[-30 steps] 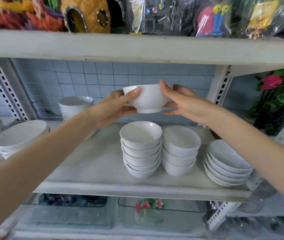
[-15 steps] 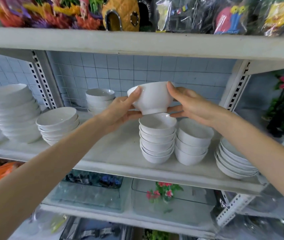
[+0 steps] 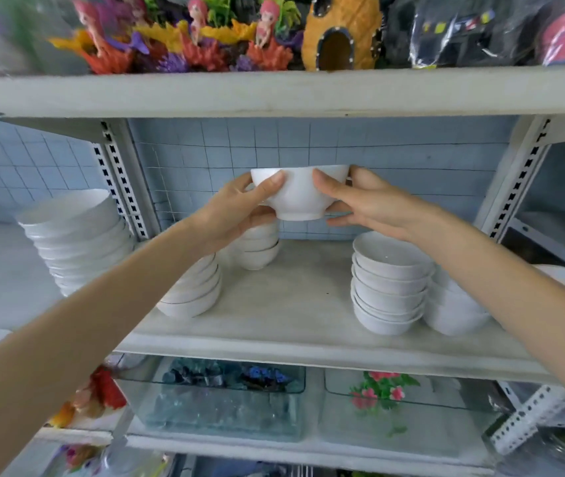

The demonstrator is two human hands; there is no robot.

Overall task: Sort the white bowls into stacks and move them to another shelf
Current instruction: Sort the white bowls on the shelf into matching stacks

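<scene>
I hold one small white bowl (image 3: 300,192) in the air above the middle shelf (image 3: 284,315), upright, between both hands. My left hand (image 3: 239,215) grips its left side, thumb on the front wall. My right hand (image 3: 367,204) grips its right side. Directly below and behind the bowl sits a short stack of small bowls (image 3: 258,247), partly hidden by my left hand. A stack of wider bowls (image 3: 195,290) stands under my left forearm. On the right stands a taller stack of bowls (image 3: 389,284), with another stack (image 3: 453,311) behind my right arm.
A big tilted stack of large bowls (image 3: 74,239) rests on the neighbouring shelf at left. The upper shelf board (image 3: 274,92) carries toy figures and a pineapple house. Slotted uprights (image 3: 121,180) flank the bay. Glass tanks (image 3: 226,401) sit on the shelf below.
Both hands have carried the bowl leftward, away from the right-hand stacks and over the small stack at the back. The camera view has swung left as well.
</scene>
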